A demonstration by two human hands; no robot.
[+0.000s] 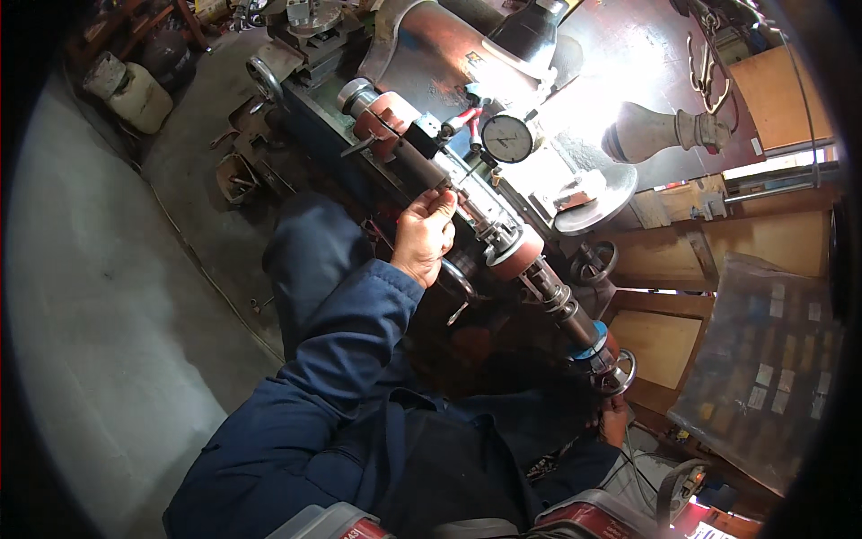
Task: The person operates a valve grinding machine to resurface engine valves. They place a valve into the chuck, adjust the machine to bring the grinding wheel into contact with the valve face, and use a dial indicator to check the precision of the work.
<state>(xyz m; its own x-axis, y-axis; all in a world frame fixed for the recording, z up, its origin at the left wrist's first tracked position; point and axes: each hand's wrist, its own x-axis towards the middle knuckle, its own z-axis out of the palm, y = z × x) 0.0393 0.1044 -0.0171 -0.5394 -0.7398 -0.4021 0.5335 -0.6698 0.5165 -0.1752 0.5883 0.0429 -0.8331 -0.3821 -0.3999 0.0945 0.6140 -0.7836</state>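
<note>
A lathe-like machine (316,135) runs diagonally from upper left to lower right. My left hand (424,238) is closed, thumb and fingers pinching a slim metal shaft (473,212) beside a thicker dark cylinder (420,166). The shaft leads to a red-brown collar (518,253). Just above it stands a round dial gauge (508,139) with a white face, on a red-and-silver holder (463,119). At the machine's lower right end, my right hand (613,420) is at the rim of a metal handwheel (626,366), its fingers closed there and partly hidden.
A bright lamp lights the bench (628,45) behind the machine, where a pale, bottle-shaped part (660,133) lies. Another handwheel (265,79) sticks out at the upper left. A curved crank handle (460,287) is near my left wrist. A plastic-covered rack (759,359) stands at right.
</note>
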